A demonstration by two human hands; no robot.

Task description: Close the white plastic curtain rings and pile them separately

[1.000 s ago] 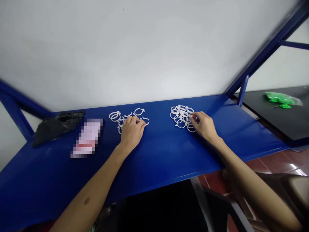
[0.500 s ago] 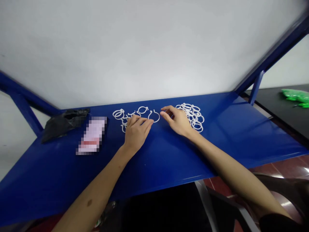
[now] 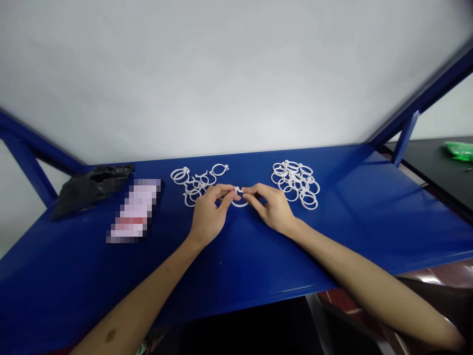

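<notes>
Across the back of the view rises a pale wall [image 3: 229, 74], broad and plain, with the blue bench [image 3: 236, 266] stretching in front of it. Slanting blue beams stand at both ends; beyond the right one is a black table [image 3: 428, 170]. Toward the bench's left end lies a crumpled dark plastic bag [image 3: 84, 192], and just beside it, nearer the person, a flat lilac item [image 3: 135, 209] with a reddish band (its face is pixelated, so I cannot tell what it is).

Next in size come the two hands, close together over the middle of the bench. The left hand [image 3: 210, 212] pinches one side of a white ring's top between thumb and fingers; the right hand [image 3: 273, 207] pinches the other side the same way. To their right sits a dense cluster of white rings [image 3: 291, 180], overlapping; to their left, a looser group of white rings [image 3: 197, 185], some with open ends. The green plastic bag [image 3: 458, 150] rests on the black table. Smallest is the held white ring [image 3: 240, 205], its lower curve showing between the hands.
</notes>
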